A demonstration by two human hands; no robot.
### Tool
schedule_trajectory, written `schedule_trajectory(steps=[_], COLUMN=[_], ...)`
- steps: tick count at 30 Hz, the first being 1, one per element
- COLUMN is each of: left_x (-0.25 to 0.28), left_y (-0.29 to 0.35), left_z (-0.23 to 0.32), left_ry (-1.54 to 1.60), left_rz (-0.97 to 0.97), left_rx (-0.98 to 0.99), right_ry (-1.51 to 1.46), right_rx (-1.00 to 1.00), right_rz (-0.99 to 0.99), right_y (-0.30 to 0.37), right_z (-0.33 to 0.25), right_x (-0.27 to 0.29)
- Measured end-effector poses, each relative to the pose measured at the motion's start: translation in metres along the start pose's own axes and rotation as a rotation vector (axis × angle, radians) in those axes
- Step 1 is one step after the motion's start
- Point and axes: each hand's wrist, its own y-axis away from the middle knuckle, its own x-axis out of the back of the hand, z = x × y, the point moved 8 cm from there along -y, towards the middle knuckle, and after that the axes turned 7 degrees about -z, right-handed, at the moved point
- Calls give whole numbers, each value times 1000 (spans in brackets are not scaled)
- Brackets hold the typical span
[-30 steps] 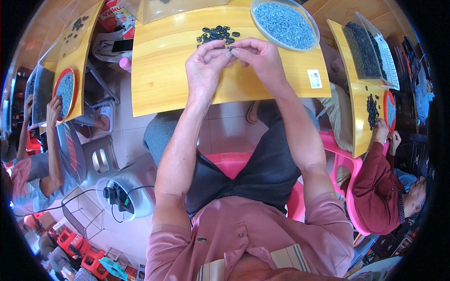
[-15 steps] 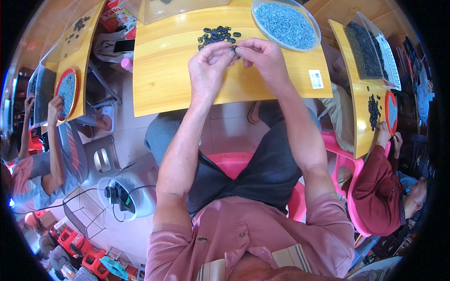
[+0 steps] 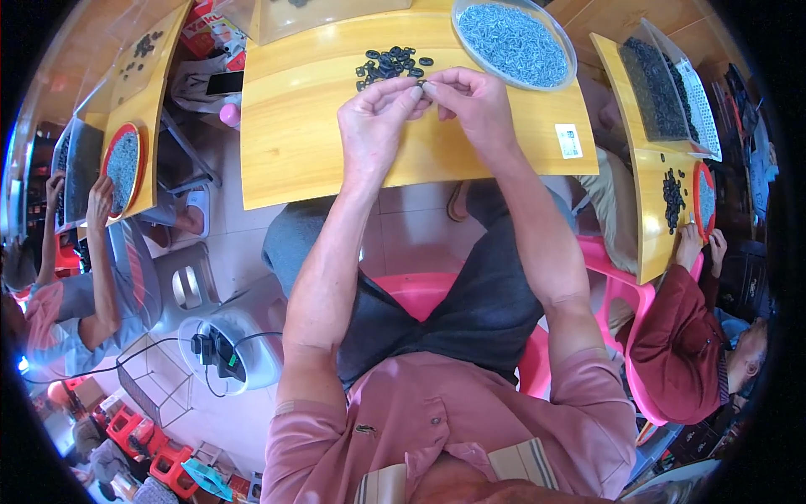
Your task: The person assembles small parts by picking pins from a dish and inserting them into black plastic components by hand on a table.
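My left hand [image 3: 378,113] and my right hand [image 3: 474,105] meet fingertip to fingertip above the far middle of the yellow wooden table [image 3: 311,151]. Pinched between them is a small black oval part [image 3: 421,84], mostly covered by the fingers. Just beyond my left hand lies a loose pile of similar black oval parts [image 3: 390,64], some with openings through them. Beyond my right hand, a round clear tray [image 3: 573,67] holds a heap of small silvery-blue metal screws [image 3: 512,46].
A white label [image 3: 568,141] is stuck on the table's right side. A translucent bin [image 3: 327,15] stands at the far edge. Co-workers sit at tables left and right, with red-rimmed trays [image 3: 138,168] and bins of black parts. A power strip [image 3: 222,351] rests on a grey stool at lower left.
My hands stay pinched on the black part with barely any shift. The whole view has drifted slightly. At the right, the co-worker's hands have moved a little near the red-rimmed tray.
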Motion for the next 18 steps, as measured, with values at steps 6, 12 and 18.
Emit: schedule_trajectory(steps=[6, 12, 18], left_x=[3, 7, 11], left_y=[-1, -11, -14], left_z=[-7, 4, 21], left_ry=[16, -95, -946], left_rz=[-24, -37, -36], left_rx=[49, 15, -162], right_ry=[56, 115, 582], right_rx=[15, 47, 48], right_rz=[6, 41, 167], right_y=[1, -1, -4], right_z=[0, -5, 4], right_x=[1, 15, 43])
